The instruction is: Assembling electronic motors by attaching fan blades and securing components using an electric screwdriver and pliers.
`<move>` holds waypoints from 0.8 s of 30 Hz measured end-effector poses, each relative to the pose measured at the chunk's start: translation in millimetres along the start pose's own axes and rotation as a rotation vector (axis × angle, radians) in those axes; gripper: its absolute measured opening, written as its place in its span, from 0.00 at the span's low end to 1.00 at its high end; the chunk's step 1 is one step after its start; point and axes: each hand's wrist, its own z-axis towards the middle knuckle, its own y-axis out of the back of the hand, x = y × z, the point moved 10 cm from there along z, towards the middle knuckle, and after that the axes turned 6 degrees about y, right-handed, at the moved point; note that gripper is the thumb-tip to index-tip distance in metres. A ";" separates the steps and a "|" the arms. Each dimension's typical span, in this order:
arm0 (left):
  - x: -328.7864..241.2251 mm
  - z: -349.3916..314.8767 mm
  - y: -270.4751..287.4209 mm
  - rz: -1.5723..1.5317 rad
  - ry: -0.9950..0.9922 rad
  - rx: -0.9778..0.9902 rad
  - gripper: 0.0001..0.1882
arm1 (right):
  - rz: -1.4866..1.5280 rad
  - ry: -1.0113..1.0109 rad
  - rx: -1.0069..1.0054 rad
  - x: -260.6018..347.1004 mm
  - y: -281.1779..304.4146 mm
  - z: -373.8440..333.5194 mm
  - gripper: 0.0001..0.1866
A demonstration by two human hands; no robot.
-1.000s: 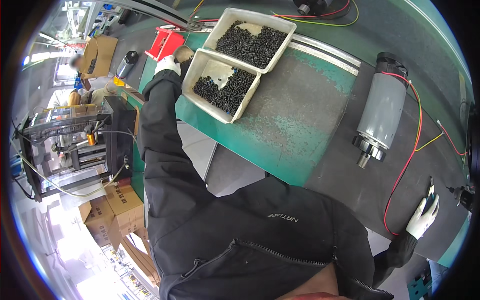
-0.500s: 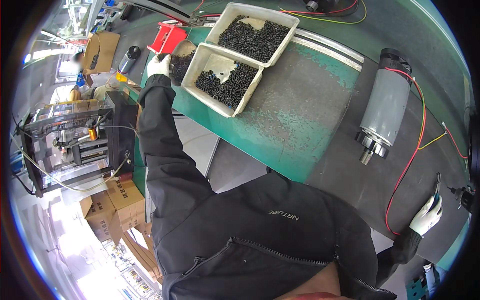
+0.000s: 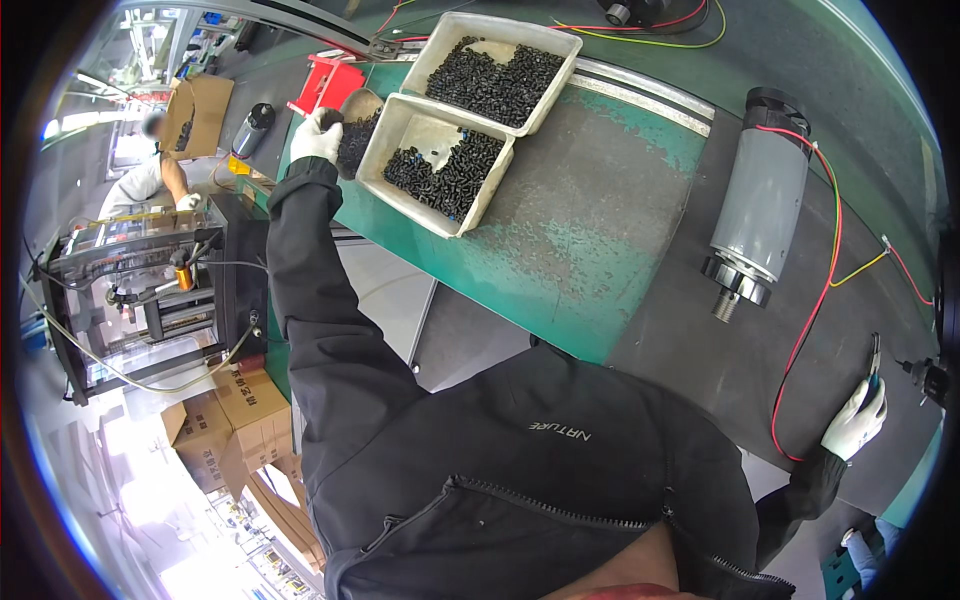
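My left hand (image 3: 317, 135), in a white glove, has pulled back from the red bin (image 3: 328, 82) it reached toward a second ago. It now grips a rounded metal scoop (image 3: 358, 128) loaded with small black screws, held just off the left wall of the nearer tray (image 3: 398, 168). The fingers are wrapped tight round the scoop's rear end. The scoop was hardly visible half a second ago; now its dull grey bowl shows plainly, tilted toward the tray.

My right hand (image 3: 856, 418), also gloved in white, has stayed far out at the right edge of the desk (image 3: 590, 250). It is closed on a pair of slim dark pliers (image 3: 874, 360), whose tips point away from me, much as they did before.

The nearer tray is a shallow, off-white rectangular tub with scuffed walls. Black screws are heaped in its right half and bare floor shows at its left. The farther tray (image 3: 560, 62), of the same make, touches it at one corner and is almost covered in the same screws. The desk top is green, worn and scratched to pale patches, with a grey rubbery mat on its right part. On that mat lies a smooth grey cylindrical spindle motor (image 3: 758, 208) with a black cap and a bright steel nose. Red, yellow and green wires (image 3: 820, 290) trail from it.
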 end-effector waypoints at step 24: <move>-471.1 -306.2 -77.7 -1.614 -0.017 0.885 0.12 | 0.769 0.488 0.076 234.9 159.7 84.7 0.29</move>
